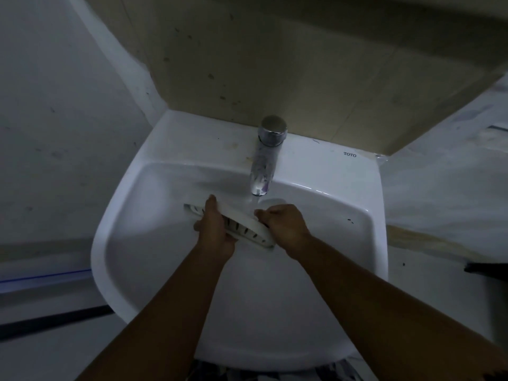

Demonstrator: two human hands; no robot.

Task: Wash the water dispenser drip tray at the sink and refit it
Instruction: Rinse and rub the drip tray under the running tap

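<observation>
The white drip tray (242, 218), long and slotted along its grille, is held tilted on edge inside the white sink (154, 188), right under the chrome tap (265, 158). Water runs from the spout onto the tray's upper side. My left hand (215, 229) grips the tray around its middle-left, thumb over the top edge. My right hand (286, 224) holds the tray's right end, fingers curled against its upper face. The tray's left tip sticks out past my left hand.
The sink is fixed to a beige tiled wall (275, 64) with grey walls on both sides. A grey ledge (445, 174) runs to the right of the sink. The floor lies at the lower left, with a dark strip (55, 323) along it.
</observation>
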